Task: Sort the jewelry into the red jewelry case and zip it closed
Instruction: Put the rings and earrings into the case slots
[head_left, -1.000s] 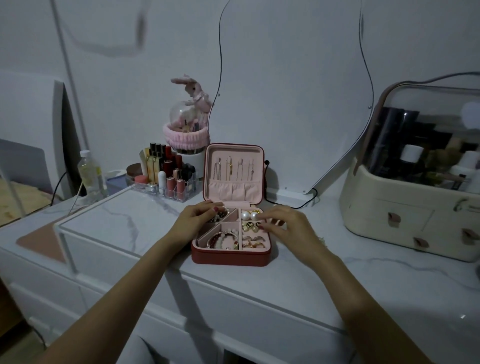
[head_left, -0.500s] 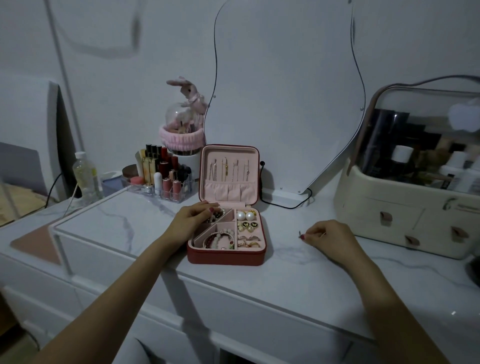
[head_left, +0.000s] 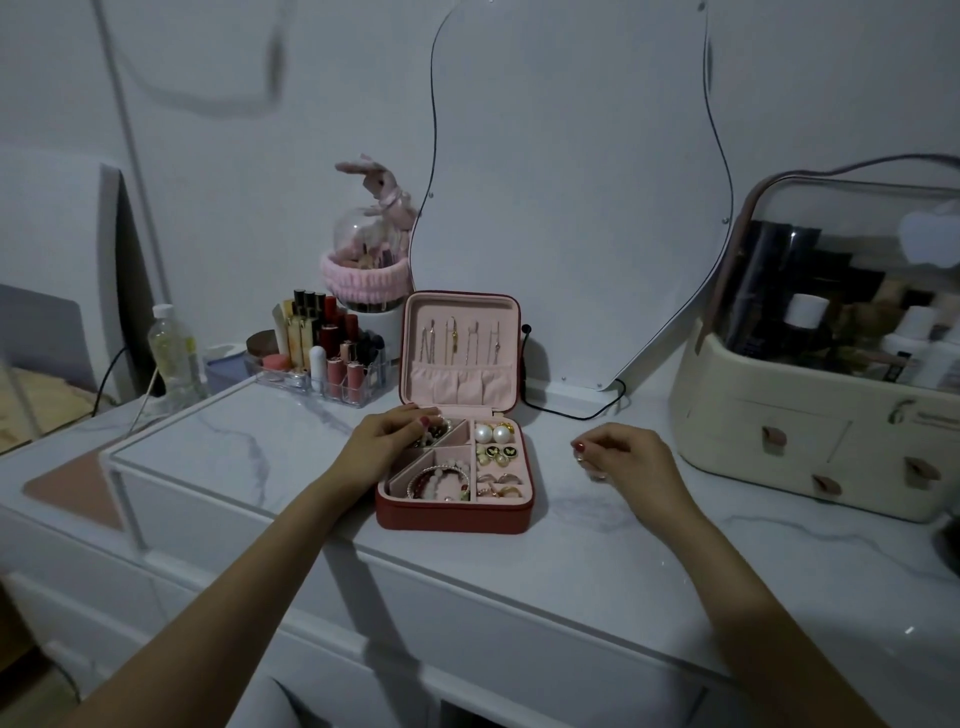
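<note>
The red jewelry case (head_left: 452, 517) lies open on the marble tabletop, its pink lid (head_left: 460, 353) upright with thin chains hanging inside. Its compartments hold pearl earrings (head_left: 492, 433), small studs, rings (head_left: 498, 486) and beaded bracelets (head_left: 441, 480). My left hand (head_left: 387, 441) is at the case's back left compartment, fingers curled over a dark beaded piece (head_left: 439, 428) there. My right hand (head_left: 628, 460) rests on the table just right of the case, its fingertips pinching a small shiny piece of jewelry (head_left: 581, 457).
A clear organizer with lipsticks (head_left: 322, 364) and a plastic bottle (head_left: 174, 353) stand at the back left. A mirror (head_left: 566, 208) leans behind the case with a black cable (head_left: 571, 413). A cream cosmetics box (head_left: 810, 415) fills the right side.
My right hand left the case's right compartments and moved right onto the table, where it now pinches a small piece. My left hand stayed at the back left compartment.
</note>
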